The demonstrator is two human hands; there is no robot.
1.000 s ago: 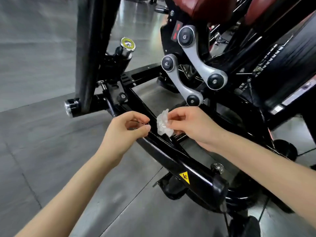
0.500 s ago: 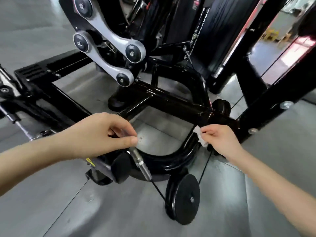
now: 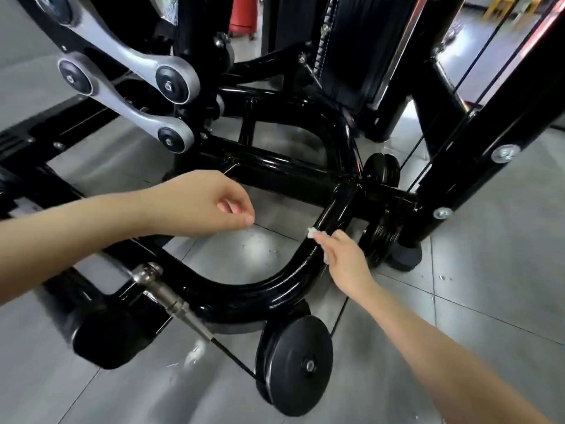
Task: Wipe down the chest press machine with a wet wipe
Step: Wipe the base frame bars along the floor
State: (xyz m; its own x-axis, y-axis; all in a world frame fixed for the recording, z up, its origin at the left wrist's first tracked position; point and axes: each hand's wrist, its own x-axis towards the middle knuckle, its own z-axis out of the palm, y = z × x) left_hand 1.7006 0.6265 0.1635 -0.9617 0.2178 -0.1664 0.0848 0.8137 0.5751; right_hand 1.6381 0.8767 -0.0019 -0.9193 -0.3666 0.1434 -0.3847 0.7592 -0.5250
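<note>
**Black tube, right bend: the wipe is on it**

Black, glossy paint covers the curved tube (image 3: 269, 289) at the base of the chest press machine, and all places here are given from this tube.

Far above its left end stand the silver link arms (image 3: 128, 71), untouched. Nearer, above the left half of the tube, the left hand (image 3: 201, 206) hovers in the air. Its fingers are curled in, with the thumb tip against the forefinger, and nothing is visible inside it. It touches no part of the machine; I judge it is kept up there only for balance and to stay out of the way.

A steel cable fitting (image 3: 174, 301) crosses in front of the tube's left part, and its cable runs down to the pulley (image 3: 298, 362) standing just in front of the tube's lowest point.

On the right side, where the tube rises, lies the wet wipe (image 3: 312, 232). It is crumpled small, and only a white corner shows past the fingertips. The right hand (image 3: 347, 260) pinches it and presses it on the tube's upper face, with the arm reaching in from the right, probably so that the wipe can slide along the bend.

Well to the right of the tube stands a black post (image 3: 489, 117) with bolts. The task seems to be in its middle: this tube is under work, and other parts do not show whether they are clean.
</note>
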